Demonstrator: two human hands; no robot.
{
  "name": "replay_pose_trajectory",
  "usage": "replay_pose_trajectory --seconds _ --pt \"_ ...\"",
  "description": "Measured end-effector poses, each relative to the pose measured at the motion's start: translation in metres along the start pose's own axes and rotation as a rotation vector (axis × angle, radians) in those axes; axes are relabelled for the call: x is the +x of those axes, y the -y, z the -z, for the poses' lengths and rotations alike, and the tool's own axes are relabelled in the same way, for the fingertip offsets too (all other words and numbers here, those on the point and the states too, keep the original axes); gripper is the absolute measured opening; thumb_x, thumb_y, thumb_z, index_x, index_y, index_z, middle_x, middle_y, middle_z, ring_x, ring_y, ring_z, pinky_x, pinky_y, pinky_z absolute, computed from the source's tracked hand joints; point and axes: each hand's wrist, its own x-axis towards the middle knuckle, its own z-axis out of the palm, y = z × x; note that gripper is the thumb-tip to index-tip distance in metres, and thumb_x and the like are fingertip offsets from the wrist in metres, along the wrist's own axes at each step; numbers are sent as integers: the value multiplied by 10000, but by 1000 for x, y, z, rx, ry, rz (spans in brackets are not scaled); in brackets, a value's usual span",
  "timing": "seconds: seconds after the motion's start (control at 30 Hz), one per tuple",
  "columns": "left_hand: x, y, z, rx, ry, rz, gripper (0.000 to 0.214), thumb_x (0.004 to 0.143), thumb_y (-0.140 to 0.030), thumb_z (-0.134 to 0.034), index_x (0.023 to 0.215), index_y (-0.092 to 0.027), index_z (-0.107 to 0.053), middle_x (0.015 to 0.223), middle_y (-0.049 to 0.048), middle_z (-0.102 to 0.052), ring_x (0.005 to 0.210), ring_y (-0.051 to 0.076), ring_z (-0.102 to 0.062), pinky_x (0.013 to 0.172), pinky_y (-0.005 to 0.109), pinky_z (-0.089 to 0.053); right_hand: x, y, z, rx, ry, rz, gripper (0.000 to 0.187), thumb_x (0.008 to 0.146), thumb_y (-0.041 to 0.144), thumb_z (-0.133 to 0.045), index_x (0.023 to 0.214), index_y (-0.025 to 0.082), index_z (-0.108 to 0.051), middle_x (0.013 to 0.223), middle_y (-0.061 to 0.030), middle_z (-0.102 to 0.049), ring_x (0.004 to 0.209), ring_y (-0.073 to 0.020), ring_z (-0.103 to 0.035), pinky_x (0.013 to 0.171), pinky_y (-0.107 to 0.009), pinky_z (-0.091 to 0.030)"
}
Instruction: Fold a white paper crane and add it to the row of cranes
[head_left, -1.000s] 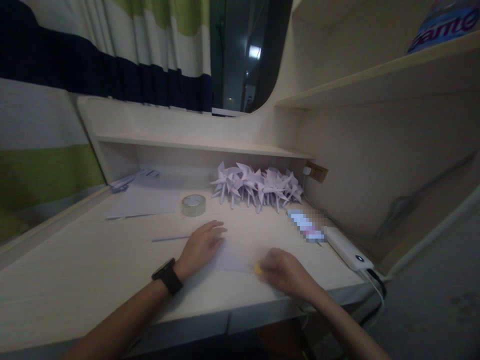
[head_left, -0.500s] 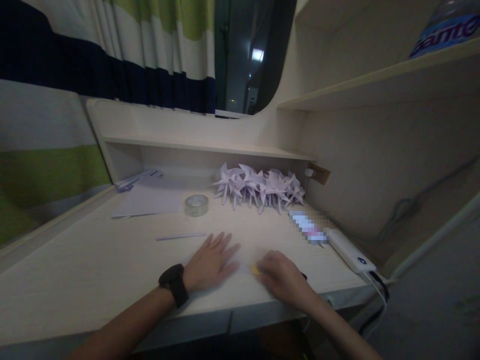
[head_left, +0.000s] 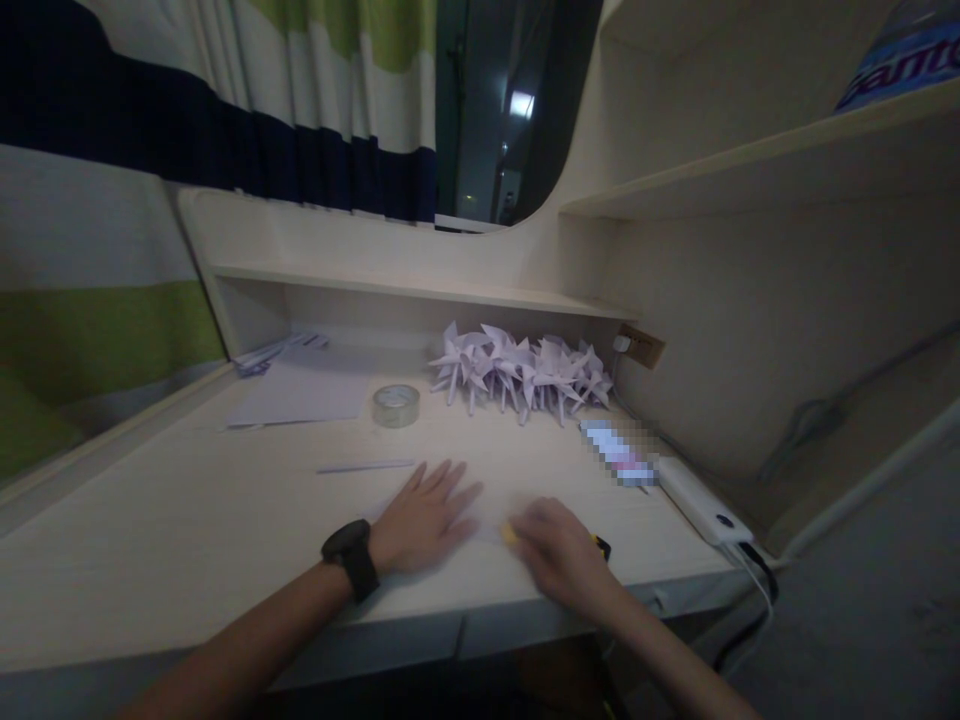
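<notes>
My left hand (head_left: 424,520), with a dark watch (head_left: 351,558) at the wrist, lies flat on the desk with its fingers spread. Something pale, perhaps paper, shows faintly beside its thumb, but blur hides what it is. Just to the right, my right hand (head_left: 555,550) is closed around a slim yellow-and-black utility knife (head_left: 602,546). A yellow part sticks out by the fingertips and a black end behind the hand; no blade can be made out. A thin rolled paper stick (head_left: 365,467) lies beyond my left hand.
A clear tape roll (head_left: 396,406) stands behind the stick. White paper sheets (head_left: 300,390) lie at back left. Several paper pinwheels (head_left: 525,370) are heaped under the shelf (head_left: 420,287). A lit phone (head_left: 616,452) and a white power strip (head_left: 694,500) with cables are at right.
The view has shifted slightly. Both hands stay in nearly the same place, the right one blurred in both frames. More of the utility knife's black end shows behind my right hand now.
</notes>
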Motion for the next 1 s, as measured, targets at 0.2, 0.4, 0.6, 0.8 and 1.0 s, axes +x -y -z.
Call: replay_pose_trajectory --seconds 0.2,0.4,0.6,0.8,1.0 --pt "1 0 0 16 7 12 553 951 -562 -208 1451 -335 -280 1545 80 -208 1411 312 -171 1112 544 -89 1 -2 -1 10 2 42 147 883 192 -520 931 180 -659 892 -75 -558 850 -198 -503 739 -320 -395" --pt "1 3 -1 11 18 11 550 952 -559 -209 1452 -338 -277 1544 84 -209 1409 321 -172 1107 546 -95 2 -2 2 9 22 71 137 887 181 -512 875 170 -648 863 -67 -540 835 -192 -491 713 -307 -367" --pt "1 3 -2 17 7 0 534 964 -524 -207 1456 -326 -268 1549 79 -195 1412 309 -164 1109 541 -90 5 -11 1 12 45 106 132 878 176 -525 864 173 -657 833 -52 -524 798 -176 -478 674 -289 -339" --pt "0 1 1 14 25 -8 529 969 -512 -200 1461 -325 -251 1551 80 -189 1415 309 -154 1109 548 -84 7 -18 5 76 90 120 160 897 224 -532 919 177 -683 840 -53 -533 822 -175 -486 688 -282 -353" --pt "1 3 3 11 59 -19 546 962 -532 -207 1464 -319 -243 1546 99 -193 1413 318 -151 1107 555 -77 7 -28 24 208 224 175 166 883 258 -572 937 190 -714 877 -58 -575 852 -175 -513 757 -291 -393"
